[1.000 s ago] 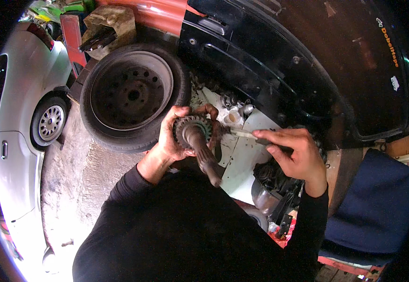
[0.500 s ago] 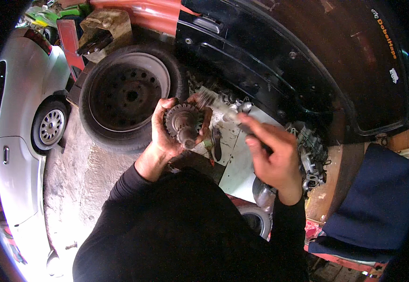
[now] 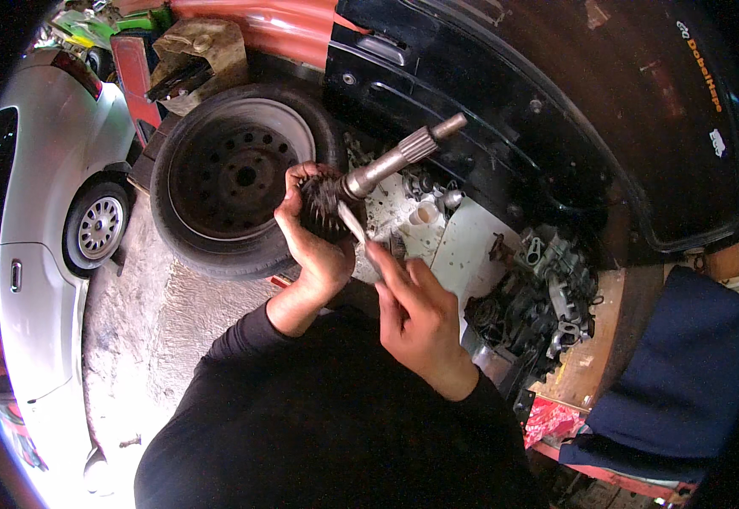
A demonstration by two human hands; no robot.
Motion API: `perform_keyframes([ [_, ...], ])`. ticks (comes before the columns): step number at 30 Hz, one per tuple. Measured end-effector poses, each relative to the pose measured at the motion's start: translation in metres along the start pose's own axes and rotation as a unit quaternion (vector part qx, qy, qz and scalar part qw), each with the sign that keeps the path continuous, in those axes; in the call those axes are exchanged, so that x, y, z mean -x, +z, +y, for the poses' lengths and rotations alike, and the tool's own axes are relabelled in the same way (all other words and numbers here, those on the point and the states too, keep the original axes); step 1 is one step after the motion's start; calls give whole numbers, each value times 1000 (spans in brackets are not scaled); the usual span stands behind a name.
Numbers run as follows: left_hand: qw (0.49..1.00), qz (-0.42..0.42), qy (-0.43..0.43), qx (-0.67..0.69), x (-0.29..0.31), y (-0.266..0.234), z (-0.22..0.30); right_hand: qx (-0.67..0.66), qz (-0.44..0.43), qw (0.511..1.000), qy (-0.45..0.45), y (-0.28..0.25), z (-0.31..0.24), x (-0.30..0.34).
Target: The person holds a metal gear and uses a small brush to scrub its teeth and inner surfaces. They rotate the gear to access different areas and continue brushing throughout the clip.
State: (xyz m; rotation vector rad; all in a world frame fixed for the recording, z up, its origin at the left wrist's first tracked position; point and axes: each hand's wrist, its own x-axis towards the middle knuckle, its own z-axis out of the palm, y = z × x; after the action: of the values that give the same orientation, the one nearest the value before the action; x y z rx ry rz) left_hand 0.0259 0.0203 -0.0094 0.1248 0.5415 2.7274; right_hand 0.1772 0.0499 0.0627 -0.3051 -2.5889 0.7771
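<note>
A metal gear shaft [image 3: 386, 167] tilts up to the right in front of me, its splined, stepped end toward the black panel. My left hand [image 3: 303, 233] is closed around the dark toothed gear at its lower end. In my right hand [image 3: 420, 316] is a slim brush [image 3: 352, 222], gripped by its handle between thumb and fingers. The tip of the brush meets the gear teeth near the base of the shaft. Its bristles are hard to make out against the dark gear.
A wheel with a tyre [image 3: 162, 204] lies just beyond my left hand. Greasy engine parts [image 3: 560, 293] crowd the right side, beside a white board [image 3: 470, 246]. A small cup [image 3: 425, 215] stands behind my right hand. A silver car [image 3: 39, 288] is at left, dark blue cloth [image 3: 666, 365] at right.
The gear shaft has swung from pointing toward me to pointing up and right. My right hand has come down and left, bringing the brush from above the gear onto its teeth.
</note>
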Motion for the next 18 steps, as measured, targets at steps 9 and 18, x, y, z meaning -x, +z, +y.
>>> perform_keyframes([
  [9,999,48,-22,1,-4,-5,1,2,59,996,-67,0,9,-8],
  [18,996,59,-49,44,-5,-5,9,5,118,992,-42,-14,33,4],
])
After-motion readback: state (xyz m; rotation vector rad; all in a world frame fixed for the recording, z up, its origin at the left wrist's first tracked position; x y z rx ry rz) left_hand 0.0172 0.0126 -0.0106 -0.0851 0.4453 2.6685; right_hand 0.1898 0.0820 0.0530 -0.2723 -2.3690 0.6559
